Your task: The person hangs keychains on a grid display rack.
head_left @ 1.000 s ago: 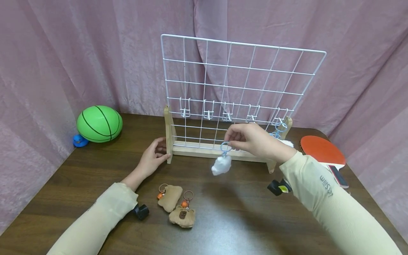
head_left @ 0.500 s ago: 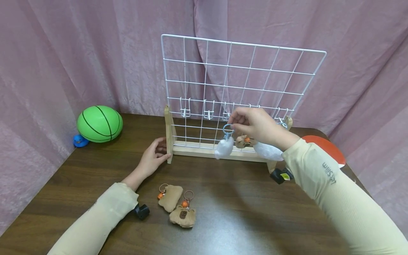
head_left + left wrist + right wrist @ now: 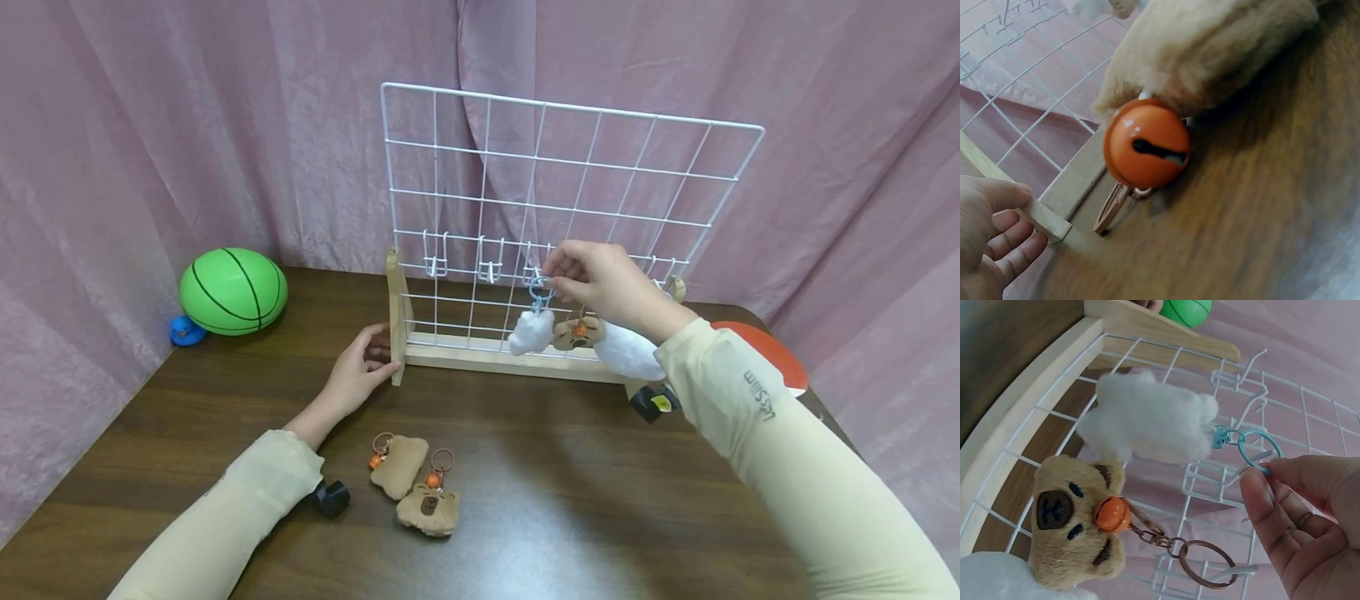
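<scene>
My right hand (image 3: 611, 279) pinches the light-blue ring of a white fluffy keychain (image 3: 1147, 415) between thumb and forefinger. In the right wrist view, a white hook's tip shows inside this blue ring (image 3: 1260, 452). The plush hangs below, in front of the wire grid rack (image 3: 510, 200). Beside it, a brown bear keychain (image 3: 1079, 519) with an orange bell hangs by its copper ring from another hook. A second white plush (image 3: 628, 350) hangs further right, partly behind my right hand. My left hand (image 3: 352, 375) holds the rack's left wooden leg (image 3: 397, 333), thumb in front, other fingers partly hidden.
Two brown plush keychains (image 3: 427, 510) with orange bells lie on the table, near my left wrist. Hooks (image 3: 433, 265) at the rack's left hold nothing. A green ball (image 3: 234, 292) and blue duck (image 3: 186, 331) stand far left. A red paddle (image 3: 772, 354) lies right.
My right hand has raised the white keychain toward the rack, bringing its ring up to a hook. The hung bear and other white plush now show. My left hand stays on the leg.
</scene>
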The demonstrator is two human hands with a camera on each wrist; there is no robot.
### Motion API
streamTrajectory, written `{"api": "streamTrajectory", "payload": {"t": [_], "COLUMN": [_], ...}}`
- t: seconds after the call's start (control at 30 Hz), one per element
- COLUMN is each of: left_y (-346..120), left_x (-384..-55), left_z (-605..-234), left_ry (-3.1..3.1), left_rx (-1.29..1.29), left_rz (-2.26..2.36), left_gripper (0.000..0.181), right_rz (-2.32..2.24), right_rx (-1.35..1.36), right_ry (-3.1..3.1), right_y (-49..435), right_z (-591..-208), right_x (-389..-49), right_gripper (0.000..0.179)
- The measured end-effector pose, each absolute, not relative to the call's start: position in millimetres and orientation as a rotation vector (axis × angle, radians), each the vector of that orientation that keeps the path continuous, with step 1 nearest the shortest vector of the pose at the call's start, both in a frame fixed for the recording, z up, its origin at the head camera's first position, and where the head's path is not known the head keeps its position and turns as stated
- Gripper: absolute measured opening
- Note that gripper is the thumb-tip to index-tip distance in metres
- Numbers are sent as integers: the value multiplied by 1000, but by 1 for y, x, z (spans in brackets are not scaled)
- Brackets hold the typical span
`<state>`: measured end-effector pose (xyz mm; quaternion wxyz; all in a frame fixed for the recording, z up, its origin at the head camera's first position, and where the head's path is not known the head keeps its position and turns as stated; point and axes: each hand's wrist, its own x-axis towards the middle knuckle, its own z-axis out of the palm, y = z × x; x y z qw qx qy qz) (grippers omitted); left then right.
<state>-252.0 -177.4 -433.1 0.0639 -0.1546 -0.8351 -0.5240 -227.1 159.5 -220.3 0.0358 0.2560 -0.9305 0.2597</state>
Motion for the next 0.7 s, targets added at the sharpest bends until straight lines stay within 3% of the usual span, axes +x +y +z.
{"api": "streamTrajectory", "payload": {"t": [0.7], "left_y": [-177], "left_x": [-252], "left_z": [-435], "left_ry": [-2510], "left_rx": [-461], "left_rz": [-1581], "left_gripper": [59], "right_rz": [687], "right_rx": [767], "right_ry": [-2876], "right_y": [158], "right_z": [-230], "right_x": [-239], "right_gripper": [10]}}
